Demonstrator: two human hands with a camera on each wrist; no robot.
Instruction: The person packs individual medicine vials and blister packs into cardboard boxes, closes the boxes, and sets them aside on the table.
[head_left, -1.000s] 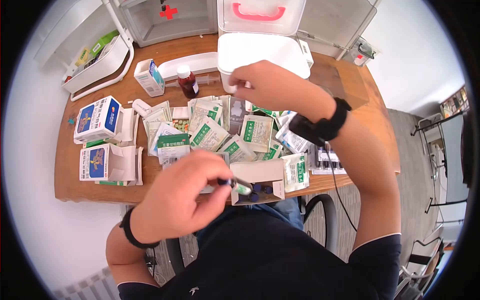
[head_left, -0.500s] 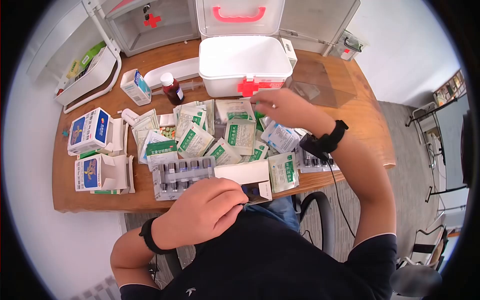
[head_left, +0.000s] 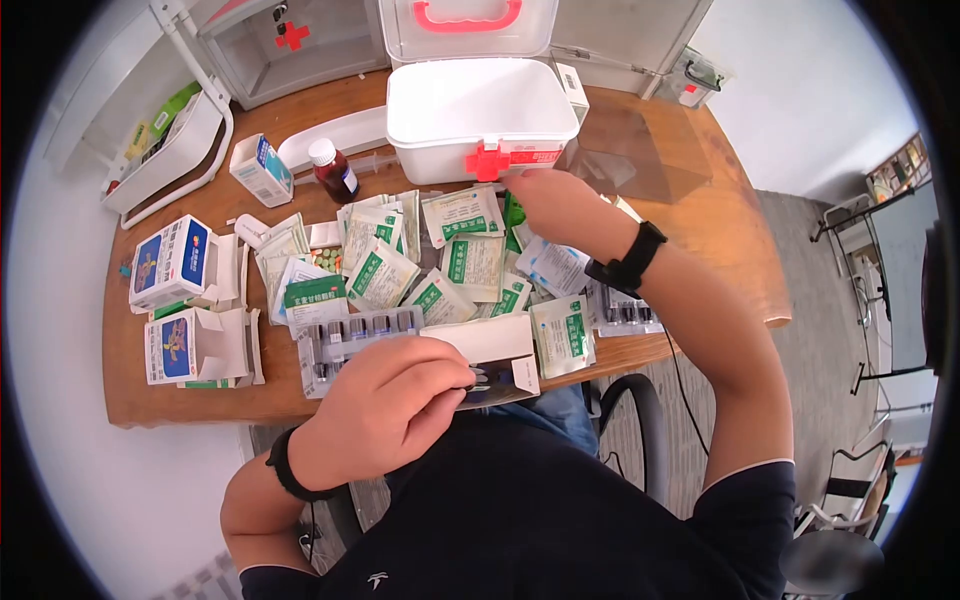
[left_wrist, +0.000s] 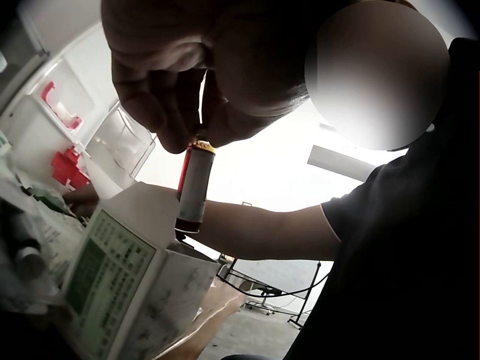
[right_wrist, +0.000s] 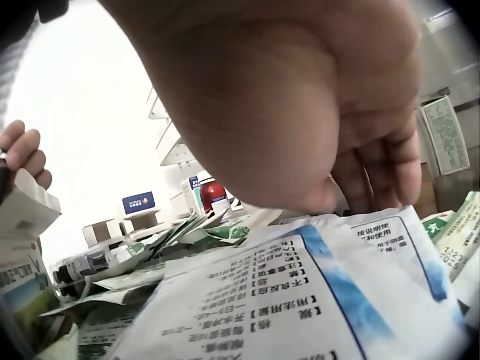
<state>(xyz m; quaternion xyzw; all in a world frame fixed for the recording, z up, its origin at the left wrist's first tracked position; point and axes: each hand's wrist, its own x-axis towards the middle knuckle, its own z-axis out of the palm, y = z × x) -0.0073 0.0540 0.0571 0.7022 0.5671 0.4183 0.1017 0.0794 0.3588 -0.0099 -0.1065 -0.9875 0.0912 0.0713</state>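
My left hand (head_left: 395, 410) pinches a small glass vial (left_wrist: 195, 184) by its capped neck. The vial hangs upright over an opened carton (head_left: 480, 340) at the table's front edge, which in the left wrist view shows a green printed label. My right hand (head_left: 565, 205) reaches over a heap of green-and-white sachets (head_left: 475, 265), just in front of a white first-aid box (head_left: 440, 160). In the right wrist view its fingers bend down behind a blue-and-white packet (right_wrist: 262, 285). Their tips are hidden, so I cannot tell whether they hold anything.
The first-aid box's lid (head_left: 470, 30) stands raised. A brown bottle (head_left: 335, 172) and an upright carton (head_left: 262, 170) stand at the back left. Blue-and-white cartons (head_left: 170, 262) are stacked at left. A vial tray (head_left: 360, 330) lies by my left hand.
My right hand has come off the first-aid box and down to the sachets, where one sachet now lies beside it. The left hand keeps the vial over the carton. The head view has shifted.
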